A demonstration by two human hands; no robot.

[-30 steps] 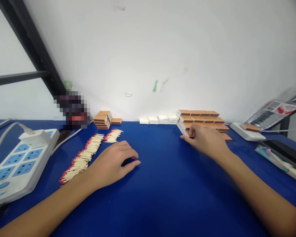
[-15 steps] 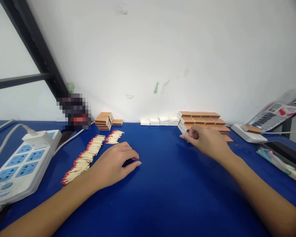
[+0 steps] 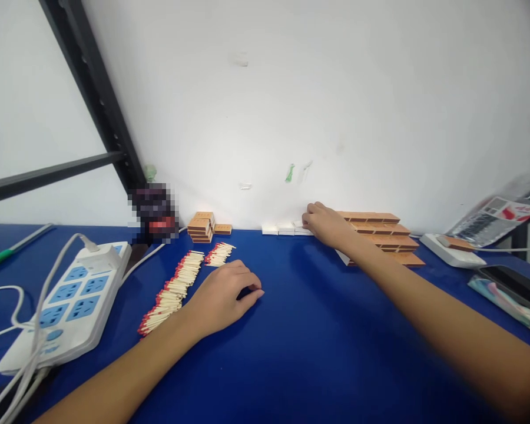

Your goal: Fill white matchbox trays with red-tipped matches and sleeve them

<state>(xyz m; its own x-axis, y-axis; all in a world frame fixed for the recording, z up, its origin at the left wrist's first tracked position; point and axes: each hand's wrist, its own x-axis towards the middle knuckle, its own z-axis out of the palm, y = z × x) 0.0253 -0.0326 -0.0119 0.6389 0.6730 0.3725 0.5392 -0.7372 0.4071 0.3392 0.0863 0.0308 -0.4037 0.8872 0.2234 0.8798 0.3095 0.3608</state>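
My left hand (image 3: pixel 223 294) rests on the blue table (image 3: pixel 300 353) with its fingers curled loosely and nothing in them. It lies just right of a long row of red-tipped matches (image 3: pixel 173 290), near a smaller bunch of matches (image 3: pixel 219 254). My right hand (image 3: pixel 324 224) reaches to the back wall, fingers bent over the right end of a row of white inner trays (image 3: pixel 282 229). What those fingers hold is hidden. A stepped stack of orange matchbox sleeves (image 3: pixel 382 234) stands just right of that hand.
A small stack of orange matchboxes (image 3: pixel 202 226) stands at the back, left of centre. A white power strip (image 3: pixel 73 297) with cables lies at the left. At the right are a second white strip (image 3: pixel 450 242) and a phone (image 3: pixel 516 281). A black metal frame (image 3: pixel 92 94) rises at the left.
My right hand has left the front of the orange sleeve stack and moved back and left to the white trays by the wall. The left hand has stayed put. The view has shifted slightly.
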